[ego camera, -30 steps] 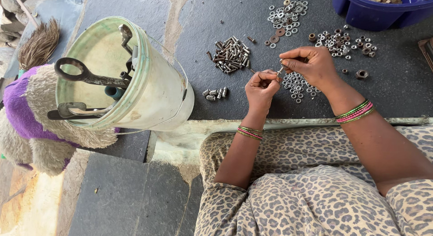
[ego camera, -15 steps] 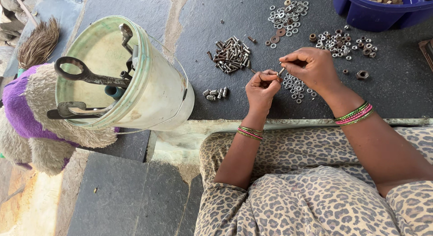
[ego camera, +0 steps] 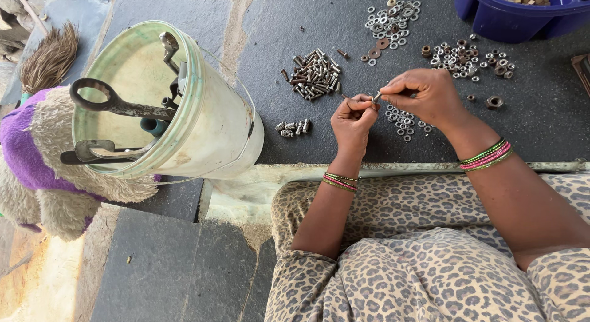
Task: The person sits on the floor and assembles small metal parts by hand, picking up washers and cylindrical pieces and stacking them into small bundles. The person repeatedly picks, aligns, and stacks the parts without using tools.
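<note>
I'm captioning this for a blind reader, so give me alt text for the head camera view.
Two hands, left hand and right hand, pinch a small bolt between them above a dark mat scattered with piles of bolts, washers and nuts. A pale bucket holding wrenches lies to the left.

Dark stone floor (ego camera: 295, 20): white bucket (ego camera: 209, 131) on its side; bolt pile (ego camera: 314, 75); washer heap (ego camera: 390, 17); nut cluster (ego camera: 470, 57); small threaded pieces (ego camera: 293, 127), possibly assembled; blue tub (ego camera: 522, 17).
</note>
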